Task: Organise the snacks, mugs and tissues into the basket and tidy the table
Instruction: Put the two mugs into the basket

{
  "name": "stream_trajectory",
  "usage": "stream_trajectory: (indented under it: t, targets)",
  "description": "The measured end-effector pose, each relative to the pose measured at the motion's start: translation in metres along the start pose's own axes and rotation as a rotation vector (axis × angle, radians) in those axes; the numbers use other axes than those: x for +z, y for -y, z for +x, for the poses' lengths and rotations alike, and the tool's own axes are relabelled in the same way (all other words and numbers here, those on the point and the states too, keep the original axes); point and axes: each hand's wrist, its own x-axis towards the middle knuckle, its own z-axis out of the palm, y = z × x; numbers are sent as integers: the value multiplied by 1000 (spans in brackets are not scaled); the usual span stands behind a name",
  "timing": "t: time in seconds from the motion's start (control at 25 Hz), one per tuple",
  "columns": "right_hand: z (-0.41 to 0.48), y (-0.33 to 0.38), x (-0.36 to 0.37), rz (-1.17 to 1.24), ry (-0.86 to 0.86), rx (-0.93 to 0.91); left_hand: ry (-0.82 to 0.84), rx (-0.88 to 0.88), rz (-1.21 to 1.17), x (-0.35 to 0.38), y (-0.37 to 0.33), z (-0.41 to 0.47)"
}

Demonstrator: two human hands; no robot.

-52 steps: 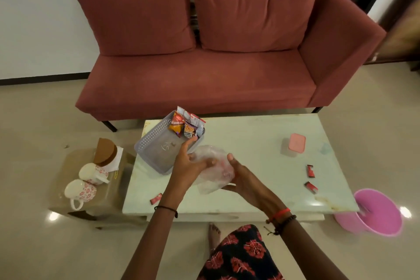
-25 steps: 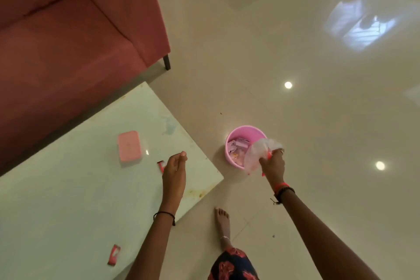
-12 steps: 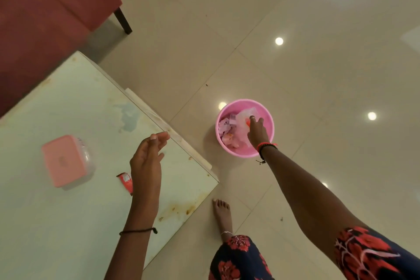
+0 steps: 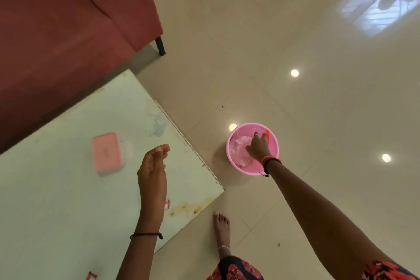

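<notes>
My right hand [image 4: 259, 149] reaches down into the pink bin [image 4: 248, 173] on the floor, right of the table. Its fingers are spread over a crumpled clear plastic bag [image 4: 238, 146] lying inside the bin. My left hand [image 4: 152, 170] hovers over the pale green table [image 4: 56, 211] near its right corner, fingers relaxed and holding nothing. A small red snack wrapper [image 4: 167, 203] lies on the table, partly hidden by my left wrist. Another red wrapper [image 4: 91, 276] shows at the bottom edge. The basket, mugs and tissues are out of view.
A pink-lidded box [image 4: 106, 153] sits on the table left of my left hand. The red sofa [image 4: 68, 18] stands behind the table. My bare foot [image 4: 221, 232] is on the glossy tiled floor between the table corner and the bin.
I turned from the basket to the bin on the right. My right hand carried the plastic bag there and lowered it in; its fingers now lie spread over the bag.
</notes>
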Motion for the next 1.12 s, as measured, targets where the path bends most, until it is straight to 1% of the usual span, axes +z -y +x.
stream_trajectory:
  t: [0.04, 0.16, 0.24, 0.4, 0.56, 0.76, 0.92, 1.12]
  targets:
    - [-15, 9, -3, 0, -13, -28, -22, 8, -10, -10, -4, -7]
    - [-74, 45, -13, 100, -34, -75, -75, 16, -70, -48, -18, -32]
    - [-115, 71, -17, 83, -34, -134, -107, 28, -98, -81, -24, -49]
    - [-206, 127, -14, 15, -40, -335, -233, 70, -154, -161, -27, -87]
    - [-298, 187, 4, 30, -17, -531, -394, 46, -205, -254, -7, -125]
    - [-415, 253, 67, -33, 25, -721, -582, 6, -301, -374, 38, -178]
    - [-507, 290, 133, -50, 80, -790, -684, -32, -361, -465, 74, -223]
    - [-606, 329, 221, -78, 141, -885, -781, -16, -390, -573, 111, -269]
